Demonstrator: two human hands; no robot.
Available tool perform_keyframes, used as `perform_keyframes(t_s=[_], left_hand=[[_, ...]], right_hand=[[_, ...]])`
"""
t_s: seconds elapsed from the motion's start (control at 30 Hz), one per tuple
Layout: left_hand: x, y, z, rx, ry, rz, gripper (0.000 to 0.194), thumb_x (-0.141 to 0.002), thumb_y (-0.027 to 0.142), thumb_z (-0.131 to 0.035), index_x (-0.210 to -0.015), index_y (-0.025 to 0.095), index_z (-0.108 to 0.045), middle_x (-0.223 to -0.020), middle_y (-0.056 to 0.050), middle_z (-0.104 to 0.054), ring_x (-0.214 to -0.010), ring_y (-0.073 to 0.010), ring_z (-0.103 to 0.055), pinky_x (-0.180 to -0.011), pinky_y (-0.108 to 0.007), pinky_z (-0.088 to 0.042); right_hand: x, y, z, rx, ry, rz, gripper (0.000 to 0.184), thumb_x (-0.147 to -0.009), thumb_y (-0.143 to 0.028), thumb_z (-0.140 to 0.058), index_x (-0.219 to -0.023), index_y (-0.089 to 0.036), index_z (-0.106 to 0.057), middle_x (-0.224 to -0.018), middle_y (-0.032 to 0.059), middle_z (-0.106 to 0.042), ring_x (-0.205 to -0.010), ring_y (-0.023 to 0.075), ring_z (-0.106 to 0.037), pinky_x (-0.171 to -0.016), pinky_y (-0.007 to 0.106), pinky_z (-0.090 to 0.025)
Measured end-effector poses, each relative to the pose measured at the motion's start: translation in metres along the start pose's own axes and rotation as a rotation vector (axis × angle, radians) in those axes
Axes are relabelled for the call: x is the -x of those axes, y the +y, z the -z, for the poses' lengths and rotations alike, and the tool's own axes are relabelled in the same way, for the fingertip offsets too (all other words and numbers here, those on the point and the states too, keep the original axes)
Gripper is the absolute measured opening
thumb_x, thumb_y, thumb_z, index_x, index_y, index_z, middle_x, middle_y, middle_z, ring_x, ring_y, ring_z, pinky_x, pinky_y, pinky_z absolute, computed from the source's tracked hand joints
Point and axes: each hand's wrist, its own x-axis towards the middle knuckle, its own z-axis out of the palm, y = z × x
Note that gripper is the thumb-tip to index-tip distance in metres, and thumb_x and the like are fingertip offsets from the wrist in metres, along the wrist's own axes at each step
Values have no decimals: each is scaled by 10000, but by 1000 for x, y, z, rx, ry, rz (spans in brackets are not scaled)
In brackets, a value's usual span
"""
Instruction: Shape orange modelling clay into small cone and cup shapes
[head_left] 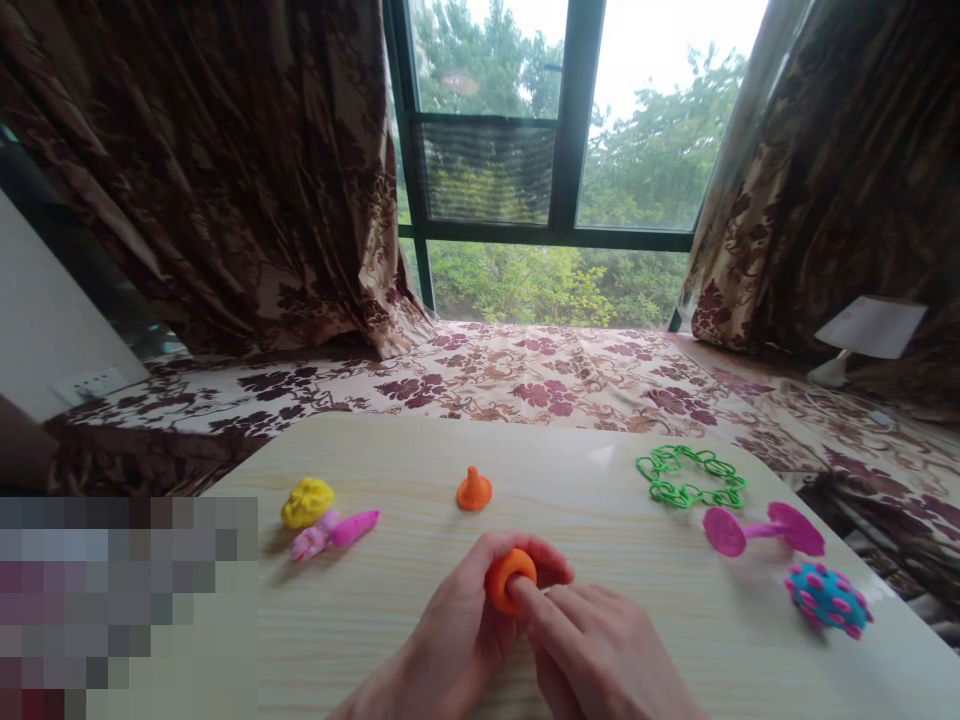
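Observation:
An orange piece of modelling clay (498, 578), rounded with a hollow in its middle, rests in my left hand (457, 610), whose fingers curl round it. The index finger of my right hand (592, 640) pokes into that hollow, with the other fingers bent beneath. Beyond my hands, an orange clay cone with a flared brim (474, 490) stands upright on the pale wooden table (405, 600).
On the left lie a yellow clay lump (307, 502) and a pink clay figure (337, 532). To the right are a green clay chain ring (660, 494), a pink dumbbell shape (726, 531) and a blue, pink-dotted clay piece (829, 598). A lamp (870, 327) stands behind.

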Motion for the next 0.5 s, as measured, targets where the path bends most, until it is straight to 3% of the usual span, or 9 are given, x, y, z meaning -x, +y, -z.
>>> perform_keyframes(t_s=[0.07, 0.17, 0.3, 0.5], left_hand=[[-1, 0, 1, 62, 46, -3, 196, -790, 216, -491, -923, 117, -594, -954, -101, -610, -951, -199, -562, -885, -323, -402], [-2, -1, 3, 75, 136, -3, 258, -766, 205, -541, -1017, 146, -557, -951, -100, -617, -961, -204, -567, -850, -316, -430], [-4, -5, 4, 46, 157, 28, 241, -776, 287, -534, -920, 103, -590, -878, -111, -624, -870, -186, -590, -759, -259, -463], [-5, -5, 4, 51, 148, 8, 202, -775, 298, -527, -806, 112, -599, -800, -90, -621, -863, -205, -587, -779, -293, -453]], right_hand=[[1, 1, -1, 22, -3, 0, 331, -761, -89, -401, -1084, -121, -467, -674, 30, -598, -578, 134, -554, -512, 215, -387], [2, 2, -3, 9, -28, -8, 284, -757, -102, -411, -1026, -133, -496, -674, 24, -593, -587, 130, -552, -520, 213, -382], [1, 4, -3, 47, -43, -14, 272, -759, -121, -428, -1018, -147, -508, -672, 16, -591, -597, 142, -561, -530, 230, -382], [2, 4, -10, 128, 60, 4, 302, -790, -132, -402, -1079, -146, -490, -662, 11, -609, -561, 139, -575, -491, 227, -361]])
